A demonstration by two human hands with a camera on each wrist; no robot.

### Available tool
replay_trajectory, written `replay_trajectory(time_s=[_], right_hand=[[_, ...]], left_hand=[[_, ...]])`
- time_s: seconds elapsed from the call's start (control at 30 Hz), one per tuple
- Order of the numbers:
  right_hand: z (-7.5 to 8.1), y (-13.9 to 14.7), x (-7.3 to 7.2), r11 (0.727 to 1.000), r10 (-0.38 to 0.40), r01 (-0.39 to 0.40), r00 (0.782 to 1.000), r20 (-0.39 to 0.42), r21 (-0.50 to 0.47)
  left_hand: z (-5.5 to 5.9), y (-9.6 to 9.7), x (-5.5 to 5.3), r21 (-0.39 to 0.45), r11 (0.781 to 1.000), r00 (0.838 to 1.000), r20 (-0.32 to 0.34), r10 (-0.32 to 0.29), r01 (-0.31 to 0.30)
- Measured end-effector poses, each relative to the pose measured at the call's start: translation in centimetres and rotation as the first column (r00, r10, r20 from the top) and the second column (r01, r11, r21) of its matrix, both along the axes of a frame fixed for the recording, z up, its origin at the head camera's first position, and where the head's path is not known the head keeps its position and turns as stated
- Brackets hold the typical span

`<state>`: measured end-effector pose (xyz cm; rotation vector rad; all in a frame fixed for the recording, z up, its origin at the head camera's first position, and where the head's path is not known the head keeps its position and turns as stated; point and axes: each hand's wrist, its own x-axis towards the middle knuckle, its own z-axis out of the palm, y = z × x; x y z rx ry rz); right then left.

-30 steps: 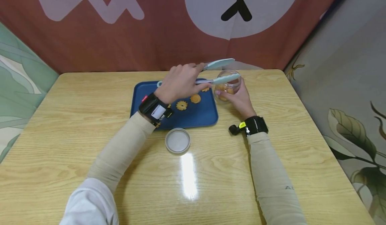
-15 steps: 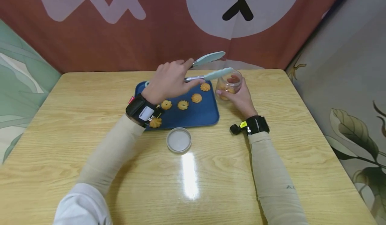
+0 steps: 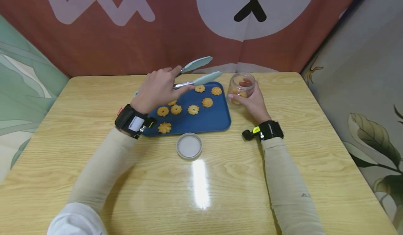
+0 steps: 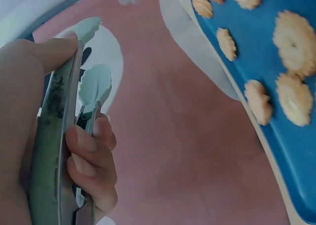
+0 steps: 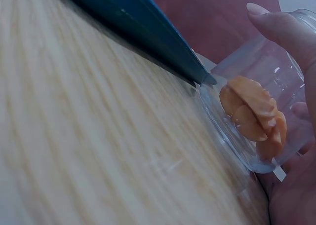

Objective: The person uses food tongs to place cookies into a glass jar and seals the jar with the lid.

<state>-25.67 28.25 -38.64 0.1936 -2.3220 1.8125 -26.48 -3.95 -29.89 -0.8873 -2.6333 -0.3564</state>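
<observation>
My left hand (image 3: 158, 89) grips a pair of tongs (image 4: 66, 121) with pale mint tips, its fingers curled round the metal arms. The tips are spread, with nothing between them, over the far part of the blue tray (image 3: 201, 121). Several cookies (image 3: 193, 109) lie about on that tray, some partly hidden by the left hand and tongs. At the tray's right side my right hand (image 3: 253, 103) holds a clear jar (image 3: 240, 84) with its thumb and fingers round the wall. The jar is uncovered, and a few cookies (image 5: 252, 111) rest at its bottom.
A round silvery lid (image 3: 189, 146) lies on the wooden table (image 3: 233, 186) just in front of the tray. Behind the table's far edge hangs a red-brown cloth (image 3: 176, 35) with white shapes. A patterned wall covering (image 3: 362, 88) borders the right side.
My left hand has drawn the tongs leftward from over the jar to above the tray, bringing more cookies into view. My right hand stays round the jar.
</observation>
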Motion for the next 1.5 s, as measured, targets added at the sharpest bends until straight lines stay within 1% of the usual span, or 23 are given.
replay_trajectory(time_s=[0.1, 0.37, 0.7, 0.8, 0.93, 1.07, 1.2, 1.33, 1.4, 1.5], right_hand=[[-0.1, 0.0, -0.1, 1.000, -0.010, 0.010, 1.000, 0.002, 0.017], [-0.2, -0.1, -0.2, 1.000, -0.003, 0.003, 1.000, 0.004, 0.008], [-0.3, 0.0, -0.4, 1.000, 0.002, -0.002, 1.000, 0.006, 0.003], [-1.2, 0.5, -1.1, 1.000, 0.001, -0.001, 1.000, -0.001, -0.001], [-2.5, 1.1, -2.0, 1.000, -0.012, 0.012, 1.000, -0.005, 0.002], [-2.8, 1.1, -2.1, 1.000, -0.015, 0.015, 1.000, 0.001, 0.005], [-3.0, 1.1, -2.2, 1.000, -0.015, 0.015, 1.000, -0.014, 0.002], [-3.0, 1.0, -2.2, 1.000, -0.020, 0.021, 1.000, -0.018, 0.013], [-2.9, 1.0, -2.1, 1.000, -0.019, 0.019, 1.000, -0.015, 0.015], [-2.4, 0.8, -1.9, 1.000, -0.010, 0.010, 1.000, -0.008, 0.002]], left_hand=[[-0.5, -0.7, 0.0, 0.008, 1.000, 1.000, 0.005, 0.012, -0.012], [-1.7, -2.0, 0.0, -0.014, 0.999, 0.999, -0.026, 0.038, -0.038], [-3.4, -3.6, -0.4, -0.070, 0.991, 0.993, 0.016, 0.118, -0.116], [-3.8, -4.0, -0.6, -0.086, 0.988, 0.991, 0.031, 0.134, -0.131], [-4.8, -4.6, -0.8, -0.094, 0.985, 0.986, 0.061, 0.154, -0.148], [-5.8, -5.3, -1.1, -0.103, 0.983, 0.984, 0.077, 0.160, -0.152], [-6.1, -5.7, -1.4, -0.101, 0.981, 0.980, 0.098, 0.173, -0.163], [-6.2, -6.1, -1.6, -0.115, 0.977, 0.969, 0.153, 0.196, -0.180], [-6.2, -6.2, -1.7, -0.120, 0.976, 0.963, 0.176, 0.202, -0.183], [-6.3, -6.3, -1.7, -0.116, 0.975, 0.960, 0.186, 0.207, -0.188]])
